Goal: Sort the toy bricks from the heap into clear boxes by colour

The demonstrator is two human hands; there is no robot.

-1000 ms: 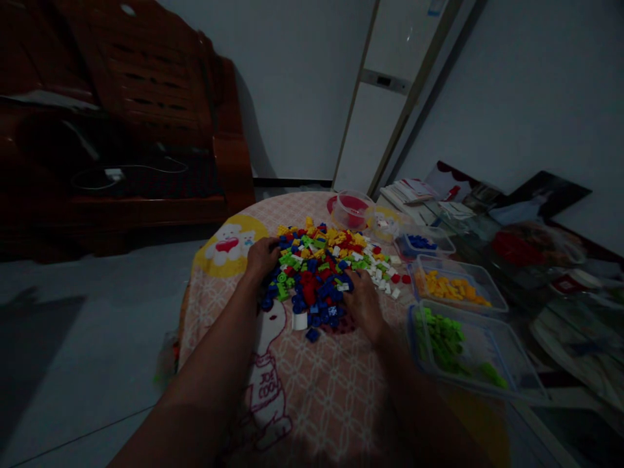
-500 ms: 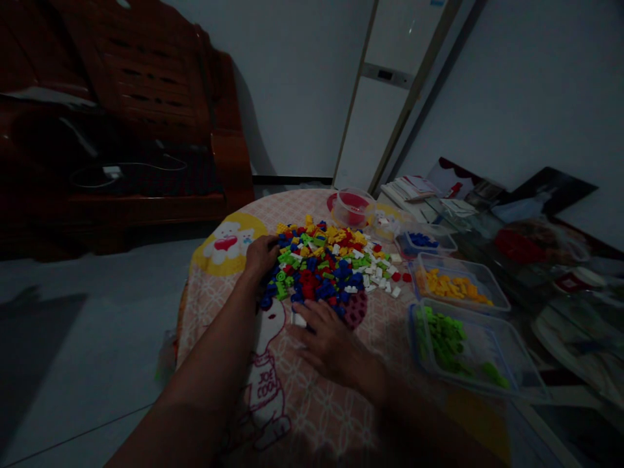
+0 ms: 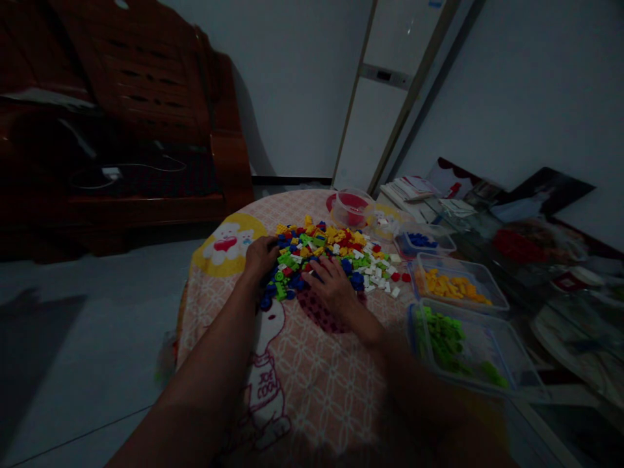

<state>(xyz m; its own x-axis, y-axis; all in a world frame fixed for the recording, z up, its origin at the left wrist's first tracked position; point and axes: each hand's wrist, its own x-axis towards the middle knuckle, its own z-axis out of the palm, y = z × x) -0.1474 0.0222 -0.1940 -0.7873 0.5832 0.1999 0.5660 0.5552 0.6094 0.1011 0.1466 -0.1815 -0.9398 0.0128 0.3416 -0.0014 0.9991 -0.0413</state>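
A heap of small plastic building bricks [image 3: 336, 242] in yellow, red, blue, green and white lies on the round table's patterned cloth [image 3: 312, 370]. My left hand [image 3: 260, 257] rests against the heap's left side, cupped with its fingers loosely apart and the tips partly hidden; I see no brick held in it. Palm down, my right hand [image 3: 334, 285] lies over the near middle of the heap. Its fingers are spread on the blue and red bricks, and it covers part of them. White bricks [image 3: 375, 279] are scattered at the heap's right side.
Along the table's right side stand clear boxes of green bricks [image 3: 443, 335], yellow bricks [image 3: 451, 286] and blue bricks [image 3: 421, 240]. A round clear tub [image 3: 351, 207] stands at the back. Cluttered glass furniture [image 3: 526, 286] is on the right, and a wooden bench [image 3: 229, 156] at the left.
My right hand has moved forward from the heap's near edge onto its middle. Bricks at that edge were pushed inward, uncovering the dark red print on the cloth. My left hand stays put.
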